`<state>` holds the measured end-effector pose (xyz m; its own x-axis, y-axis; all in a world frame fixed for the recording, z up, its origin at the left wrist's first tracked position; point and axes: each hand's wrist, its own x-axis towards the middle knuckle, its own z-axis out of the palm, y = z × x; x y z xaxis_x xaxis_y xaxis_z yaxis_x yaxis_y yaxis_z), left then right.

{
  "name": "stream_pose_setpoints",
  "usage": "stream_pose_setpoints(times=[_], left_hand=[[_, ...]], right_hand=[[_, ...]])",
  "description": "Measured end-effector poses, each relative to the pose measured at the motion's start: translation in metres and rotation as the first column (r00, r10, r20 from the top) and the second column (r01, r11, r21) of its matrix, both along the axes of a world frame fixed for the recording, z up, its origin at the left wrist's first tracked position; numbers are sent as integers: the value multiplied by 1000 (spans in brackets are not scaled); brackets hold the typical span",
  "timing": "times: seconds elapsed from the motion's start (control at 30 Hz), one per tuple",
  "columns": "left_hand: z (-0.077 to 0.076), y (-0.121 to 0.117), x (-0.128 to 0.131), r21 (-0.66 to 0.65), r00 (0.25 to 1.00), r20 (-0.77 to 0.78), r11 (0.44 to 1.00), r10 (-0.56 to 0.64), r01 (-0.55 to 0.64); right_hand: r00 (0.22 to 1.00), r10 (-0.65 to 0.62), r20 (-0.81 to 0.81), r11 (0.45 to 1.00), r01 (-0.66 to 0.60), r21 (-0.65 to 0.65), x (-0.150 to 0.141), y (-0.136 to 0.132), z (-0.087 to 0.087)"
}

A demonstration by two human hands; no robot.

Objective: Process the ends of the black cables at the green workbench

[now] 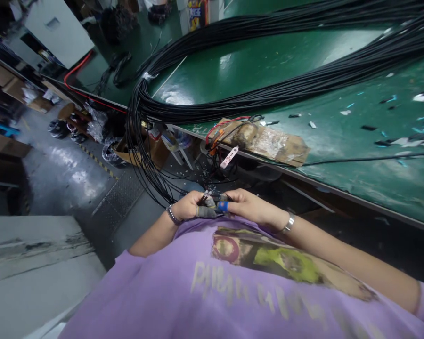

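Observation:
My left hand (189,205) and my right hand (245,205) meet close in front of my shirt, both with fingers closed. Grey coverings sit on the left fingertips, and a blue wrap (223,206) is around a right finger. Thin black cables (155,181) hang from the table edge down to my left hand, and a dark cable end with a pale tip (207,194) shows between its fingers. The right fingers are pinched around something small and dark, too hidden to name.
A large loop of black cables (212,110) lies on the green table (268,56). At its near edge is a taped cardboard piece (268,143) with red and orange wires. Cable scraps (369,127) litter the right side. Cardboard boxes (155,150) stand below.

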<state>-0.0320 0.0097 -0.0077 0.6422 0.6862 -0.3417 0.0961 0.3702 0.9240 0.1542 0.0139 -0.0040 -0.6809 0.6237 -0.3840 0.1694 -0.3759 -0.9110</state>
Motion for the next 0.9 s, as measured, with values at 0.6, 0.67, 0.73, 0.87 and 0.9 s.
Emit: stream_pose_setpoints(times=[0.6, 0.67, 0.73, 0.87, 0.9], left_hand=[[-16, 4, -3, -116, 997, 48, 992, 62, -56], [-13, 6, -4, -128, 999, 24, 992, 25, -21], [-11, 8, -5, -141, 999, -38, 990, -10, 4], [-7, 10, 1, -118, 993, -110, 992, 39, -52], [-6, 10, 3, -102, 992, -103, 992, 70, -81]], right_hand=[[988, 132, 75, 424, -125, 897, 19, -2, 6], [981, 188, 47, 505, -138, 852, 19, 2, 7], [969, 244, 18, 639, -175, 749, 19, 8, 10], [955, 296, -13, 879, -267, 395, 15, 18, 13], [956, 293, 6, 904, -279, 325, 13, 20, 13]])
